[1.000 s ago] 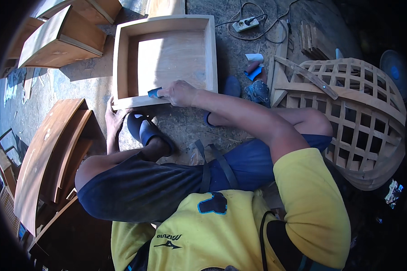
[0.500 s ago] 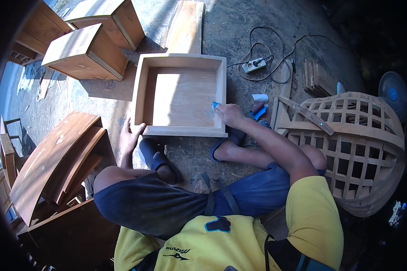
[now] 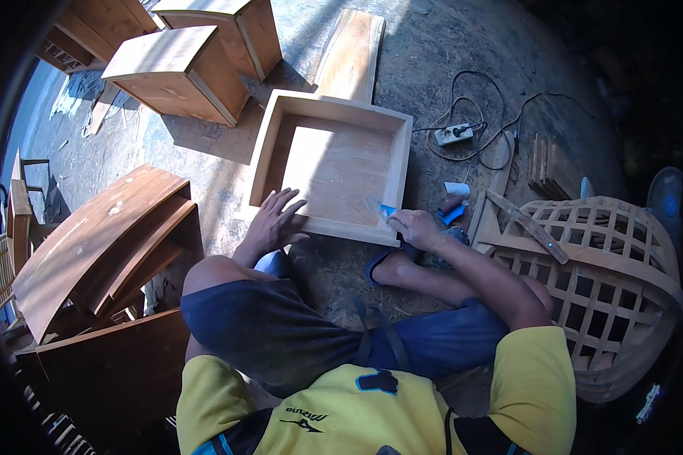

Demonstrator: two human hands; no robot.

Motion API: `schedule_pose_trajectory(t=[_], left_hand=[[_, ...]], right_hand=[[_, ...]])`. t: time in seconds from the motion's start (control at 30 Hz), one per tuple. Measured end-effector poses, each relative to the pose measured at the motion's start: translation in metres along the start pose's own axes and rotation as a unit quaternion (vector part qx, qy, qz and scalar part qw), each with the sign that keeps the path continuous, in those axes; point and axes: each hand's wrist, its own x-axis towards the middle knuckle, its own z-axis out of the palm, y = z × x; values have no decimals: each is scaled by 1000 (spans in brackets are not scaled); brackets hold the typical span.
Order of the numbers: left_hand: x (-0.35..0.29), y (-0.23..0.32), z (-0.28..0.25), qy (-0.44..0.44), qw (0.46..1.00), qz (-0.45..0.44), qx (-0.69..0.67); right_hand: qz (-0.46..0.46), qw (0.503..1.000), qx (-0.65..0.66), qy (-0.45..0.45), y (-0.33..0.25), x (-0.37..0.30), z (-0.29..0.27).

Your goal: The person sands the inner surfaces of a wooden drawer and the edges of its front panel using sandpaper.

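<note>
A pale wooden drawer box [image 3: 344, 230] sits open side up on the floor before me, slightly turned. My right hand [image 3: 415, 227] is at its near right corner, fingers pinched round a small piece of blue sandpaper [image 3: 388, 210] against the inner side of the wall. Over the near wall, toward the left corner, my left hand [image 3: 272, 221] lies with its fingers spread, holding nothing. Sunlight falls across the drawer's bottom panel. My right fingers partly hide the sandpaper.
Beyond the drawer lies a wooden board [image 3: 349, 57]. Curved-front drawers [image 3: 178, 76] stand far left, and a brown curved cabinet piece [image 3: 102, 243] is nearer. To the right are a power strip [image 3: 454, 134] with its cable, blue and brown sandpaper scraps [image 3: 452, 208] and a lattice wooden frame [image 3: 584, 258].
My left hand has moved from the outer near-left corner onto the near wall, its fingers spreading. The drawer appears turned a little clockwise. The right hand with the sandpaper is now nearer the corner.
</note>
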Motion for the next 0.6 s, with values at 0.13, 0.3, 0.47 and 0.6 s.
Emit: schedule_pose_trajectory(t=[0.13,0.3,0.47,0.6], left_hand=[[24,9,21,-196,979,44,18],[48,24,24,-221,974,39,14],[68,19,-11,-211,976,27,41],[150,53,-92,-207,976,28,68]], right_hand=[[61,983,-63,162,13,13,-44],[311,912,-27,264,78,-3,-78],[355,866,52,348,85,-8,-79],[428,792,72,429,97,-19,-79]])
